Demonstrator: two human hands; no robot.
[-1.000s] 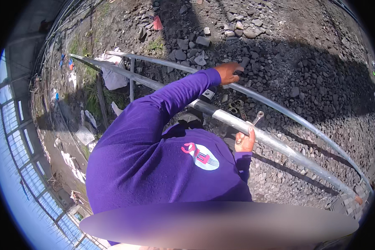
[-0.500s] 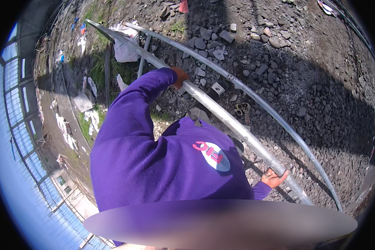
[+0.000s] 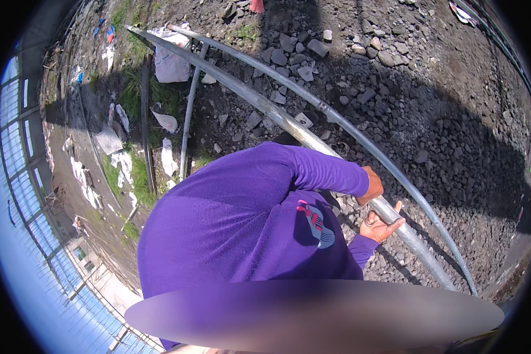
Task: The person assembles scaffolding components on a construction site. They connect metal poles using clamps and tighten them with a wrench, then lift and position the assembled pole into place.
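A long, grey metal pipe (image 3: 242, 88) runs diagonally from the far left to the near right, in front of my body. My left hand (image 3: 370, 187) reaches across and is closed over the pipe from above. Just below it, my right hand (image 3: 382, 226) cups the same pipe from underneath, with fingertips showing past its far side. The two hands almost meet. Beyond the held pipe, a thinner metal pipe (image 3: 369, 144) lies roughly alongside it. Purple sleeves cover both arms.
Another thin pipe (image 3: 191, 109) crosses beneath the held one at the far left. Loose stones (image 3: 448, 144) cover much of the ground. A white sack (image 3: 172, 64) and scattered white scraps (image 3: 123, 165) lie among grass on the left. A building frame (image 3: 26, 127) stands at the left edge.
My left hand has moved down along the pipe to the right, from its far part to beside my right hand. My right hand stays at the pipe, shifted slightly up and left.
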